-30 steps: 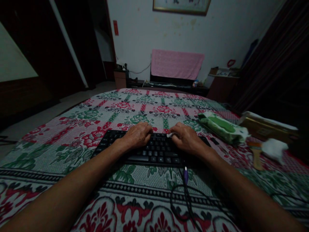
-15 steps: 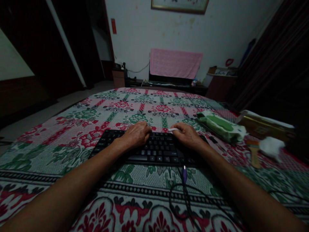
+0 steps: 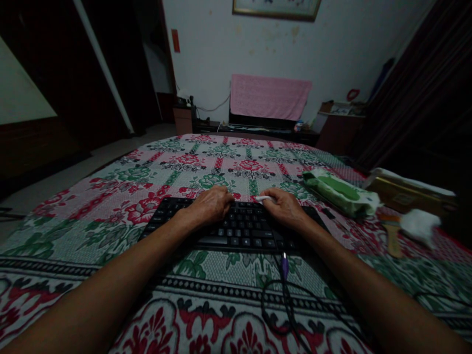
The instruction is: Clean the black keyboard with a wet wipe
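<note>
Leftmost on the flowered bedspread [image 3: 110, 231] lies a black keyboard [image 3: 243, 231], set across its middle and closer to the near edge. The left hand [image 3: 210, 204] lies palm down on the keys by the keyboard's far edge, fingers bent; whether the fingertips hook over that edge cannot be told. Just to its right, the right hand [image 3: 283, 209] is closed, pinching a small white piece [image 3: 262, 198] whose tip pokes out leftward over the top row of keys. Key legends show as pale marks too small to read. A dark cable with a purple plug [image 3: 284, 260] loops at the near edge. Farther right lie a green-and-white soft pack [image 3: 341, 189], its label unreadable, a gold box [image 3: 405, 194], a wooden-handled brush [image 3: 393, 236] and a white wad [image 3: 418, 226].
</note>
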Demonstrator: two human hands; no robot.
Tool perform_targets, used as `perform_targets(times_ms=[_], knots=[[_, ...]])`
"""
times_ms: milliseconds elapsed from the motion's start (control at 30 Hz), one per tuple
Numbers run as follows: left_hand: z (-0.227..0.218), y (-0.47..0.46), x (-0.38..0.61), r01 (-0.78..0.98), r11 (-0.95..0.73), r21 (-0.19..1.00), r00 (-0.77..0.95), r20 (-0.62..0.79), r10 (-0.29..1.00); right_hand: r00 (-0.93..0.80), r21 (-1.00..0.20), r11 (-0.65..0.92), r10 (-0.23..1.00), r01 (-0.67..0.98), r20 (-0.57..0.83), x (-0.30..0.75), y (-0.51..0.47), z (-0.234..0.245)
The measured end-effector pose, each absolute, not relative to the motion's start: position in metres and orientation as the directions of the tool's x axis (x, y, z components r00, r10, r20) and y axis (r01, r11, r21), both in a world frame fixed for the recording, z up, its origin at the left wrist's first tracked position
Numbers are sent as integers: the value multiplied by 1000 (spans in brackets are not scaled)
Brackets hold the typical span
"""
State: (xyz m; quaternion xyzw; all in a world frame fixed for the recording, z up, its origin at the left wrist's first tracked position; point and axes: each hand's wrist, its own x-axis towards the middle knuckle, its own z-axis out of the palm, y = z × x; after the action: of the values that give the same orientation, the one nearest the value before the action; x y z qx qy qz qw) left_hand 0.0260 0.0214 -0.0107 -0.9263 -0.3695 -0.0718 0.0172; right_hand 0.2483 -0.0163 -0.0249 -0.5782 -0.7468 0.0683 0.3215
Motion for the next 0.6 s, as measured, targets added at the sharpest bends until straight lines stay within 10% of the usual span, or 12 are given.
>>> perform_targets(times_ms=[600], knots=[[-7, 28, 18, 703, -711, -21, 706, 138, 695, -231, -500, 451, 868, 739, 440, 238, -12, -23]])
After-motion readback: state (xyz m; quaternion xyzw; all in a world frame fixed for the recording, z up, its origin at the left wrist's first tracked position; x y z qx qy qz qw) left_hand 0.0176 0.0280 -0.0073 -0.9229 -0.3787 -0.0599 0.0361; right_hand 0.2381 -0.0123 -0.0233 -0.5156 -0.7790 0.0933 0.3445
